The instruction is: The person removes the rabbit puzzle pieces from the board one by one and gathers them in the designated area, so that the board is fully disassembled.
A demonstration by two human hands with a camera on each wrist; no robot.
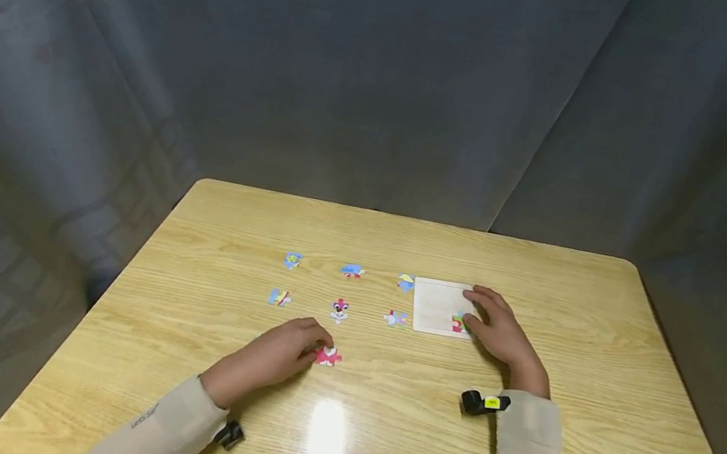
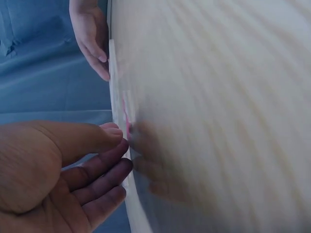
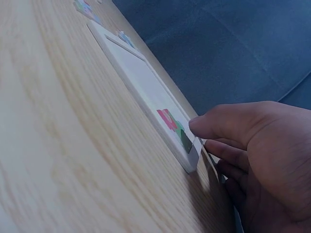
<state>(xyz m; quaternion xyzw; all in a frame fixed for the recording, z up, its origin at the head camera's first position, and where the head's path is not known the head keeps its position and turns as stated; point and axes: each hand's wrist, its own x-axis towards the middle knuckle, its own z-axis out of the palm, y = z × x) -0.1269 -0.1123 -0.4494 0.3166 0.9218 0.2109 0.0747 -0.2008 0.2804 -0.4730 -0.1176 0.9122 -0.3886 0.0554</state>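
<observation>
My left hand (image 1: 283, 351) is over the near side of the table, thumb and fingertips close together at a red-pink puzzle piece (image 1: 327, 357). In the left wrist view that piece shows only as a thin pink edge (image 2: 126, 116) by the fingertips. My right hand (image 1: 498, 330) holds the right edge of a white puzzle tray (image 1: 433, 304), thumb on the rim and fingers along the outer side. One red and green puzzle piece (image 3: 167, 119) lies in the tray's near right corner, partly behind the thumb in the head view.
Left of the tray, loose puzzle pieces lie in two rows, among them a red character's face (image 1: 339, 310), a blue piece (image 1: 352, 270) and a striped piece (image 1: 280, 297). The wooden table (image 1: 408, 430) ends at a grey curtain (image 1: 388, 85).
</observation>
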